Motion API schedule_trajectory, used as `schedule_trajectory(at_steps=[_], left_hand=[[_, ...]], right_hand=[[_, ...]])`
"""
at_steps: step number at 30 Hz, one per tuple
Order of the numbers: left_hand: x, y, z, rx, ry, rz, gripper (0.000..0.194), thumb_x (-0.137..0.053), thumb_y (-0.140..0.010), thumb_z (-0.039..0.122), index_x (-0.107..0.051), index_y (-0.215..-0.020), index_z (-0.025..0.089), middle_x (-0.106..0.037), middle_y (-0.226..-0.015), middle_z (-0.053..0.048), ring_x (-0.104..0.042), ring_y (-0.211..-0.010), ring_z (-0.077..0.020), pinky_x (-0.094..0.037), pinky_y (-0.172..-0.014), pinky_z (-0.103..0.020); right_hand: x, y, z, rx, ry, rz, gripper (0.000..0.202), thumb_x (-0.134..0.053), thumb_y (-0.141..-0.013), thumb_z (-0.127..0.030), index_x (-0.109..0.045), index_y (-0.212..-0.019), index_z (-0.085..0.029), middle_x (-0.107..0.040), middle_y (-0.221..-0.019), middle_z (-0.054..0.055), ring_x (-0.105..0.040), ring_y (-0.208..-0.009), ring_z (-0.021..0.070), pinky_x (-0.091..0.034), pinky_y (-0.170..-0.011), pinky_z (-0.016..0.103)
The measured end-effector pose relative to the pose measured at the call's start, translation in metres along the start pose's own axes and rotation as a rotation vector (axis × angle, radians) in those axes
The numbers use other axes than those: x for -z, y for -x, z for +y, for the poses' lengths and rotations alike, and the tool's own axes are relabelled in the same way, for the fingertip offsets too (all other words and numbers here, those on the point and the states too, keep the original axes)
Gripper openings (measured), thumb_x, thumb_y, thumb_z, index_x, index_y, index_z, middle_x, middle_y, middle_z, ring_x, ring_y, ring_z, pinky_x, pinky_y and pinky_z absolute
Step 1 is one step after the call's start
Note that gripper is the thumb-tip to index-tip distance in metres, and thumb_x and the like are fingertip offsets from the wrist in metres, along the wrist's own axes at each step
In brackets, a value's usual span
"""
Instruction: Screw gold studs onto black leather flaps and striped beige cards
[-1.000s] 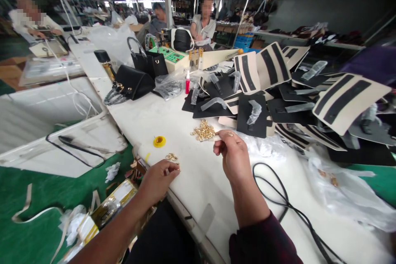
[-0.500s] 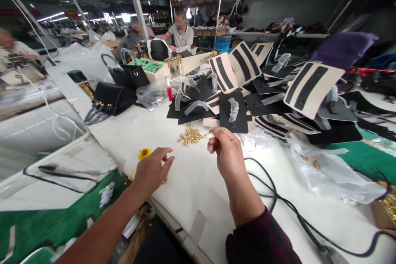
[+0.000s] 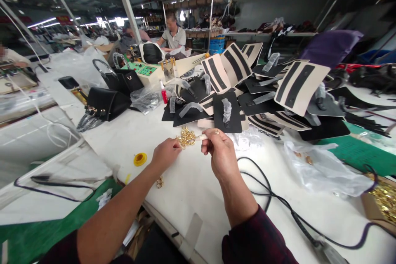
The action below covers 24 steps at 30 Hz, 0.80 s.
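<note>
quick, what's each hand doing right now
Left hand: fingers pinched together at the edge of the gold hardware pile; whether it holds a piece, can't tell.
Right hand: closed on a slim pale tool.

Out to my left, I'm seeing two black handbags [image 3: 108, 104] crowding together, and a red bottle [image 3: 164, 96] is standing beside crumpled clear plastic [image 3: 145, 100]! Beyond, a person [image 3: 175, 38] is showing behind a green-panelled machine [image 3: 148, 70], while a black cable [image 3: 269, 192] is looping on my right!
</note>
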<state>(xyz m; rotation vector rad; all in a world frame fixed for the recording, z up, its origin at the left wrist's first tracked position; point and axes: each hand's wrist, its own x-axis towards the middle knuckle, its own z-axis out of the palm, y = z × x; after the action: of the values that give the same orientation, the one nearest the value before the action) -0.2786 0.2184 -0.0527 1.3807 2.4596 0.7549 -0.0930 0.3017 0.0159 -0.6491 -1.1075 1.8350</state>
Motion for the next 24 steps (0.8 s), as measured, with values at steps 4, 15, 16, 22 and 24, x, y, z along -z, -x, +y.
schedule_trajectory(at_steps=[4,15,16,22,24], left_hand=[[0.006,0.018,-0.004,0.060,0.208,0.016,0.015,-0.064,-0.085,0.033,-0.069,-0.083,0.019,-0.071,-0.081,-0.001,-0.062,-0.071,-0.0158,-0.047,-0.069,-0.028],[0.034,0.109,0.012,0.424,1.205,-0.010,0.048,-0.088,-0.068,0.042,-0.073,-0.104,0.015,-0.065,-0.081,-0.001,-0.057,-0.060,-0.0089,-0.032,-0.039,-0.016],[0.035,0.114,0.013,0.443,1.262,-0.009,0.048,-0.090,-0.067,0.041,-0.073,-0.103,0.016,-0.065,-0.086,-0.002,-0.058,-0.060,-0.0083,-0.032,-0.038,-0.015],[0.032,0.132,0.014,0.474,1.471,0.022,0.040,-0.086,-0.075,0.045,-0.070,-0.099,0.017,-0.064,-0.089,-0.001,-0.060,-0.062,-0.0077,-0.032,-0.037,-0.014],[0.032,0.133,0.015,0.491,1.477,0.043,0.037,-0.088,-0.074,0.041,-0.069,-0.094,0.017,-0.064,-0.086,0.000,-0.061,-0.063,-0.0080,-0.037,-0.039,-0.014]], right_hand=[[-0.003,0.003,0.000,-0.004,0.020,-0.012,0.020,-0.070,-0.084,-0.038,-0.068,-0.080,-0.018,-0.060,-0.063,-0.003,-0.052,-0.050,0.0101,-0.038,-0.047,0.022],[-0.023,0.018,0.015,-0.049,0.088,-0.092,0.018,-0.071,-0.083,-0.036,-0.070,-0.080,-0.019,-0.060,-0.063,-0.003,-0.053,-0.051,0.0104,-0.038,-0.049,0.023],[-0.025,0.020,0.017,-0.056,0.097,-0.098,0.018,-0.071,-0.083,-0.037,-0.069,-0.080,-0.019,-0.060,-0.063,-0.003,-0.053,-0.051,0.0104,-0.038,-0.049,0.023],[-0.029,0.024,0.025,-0.083,0.141,-0.128,0.020,-0.070,-0.084,-0.038,-0.069,-0.081,-0.019,-0.060,-0.063,-0.002,-0.053,-0.051,0.0105,-0.038,-0.050,0.023],[-0.030,0.025,0.026,-0.084,0.147,-0.139,0.020,-0.070,-0.084,-0.038,-0.069,-0.081,-0.019,-0.060,-0.063,-0.003,-0.053,-0.052,0.0105,-0.038,-0.050,0.023]])
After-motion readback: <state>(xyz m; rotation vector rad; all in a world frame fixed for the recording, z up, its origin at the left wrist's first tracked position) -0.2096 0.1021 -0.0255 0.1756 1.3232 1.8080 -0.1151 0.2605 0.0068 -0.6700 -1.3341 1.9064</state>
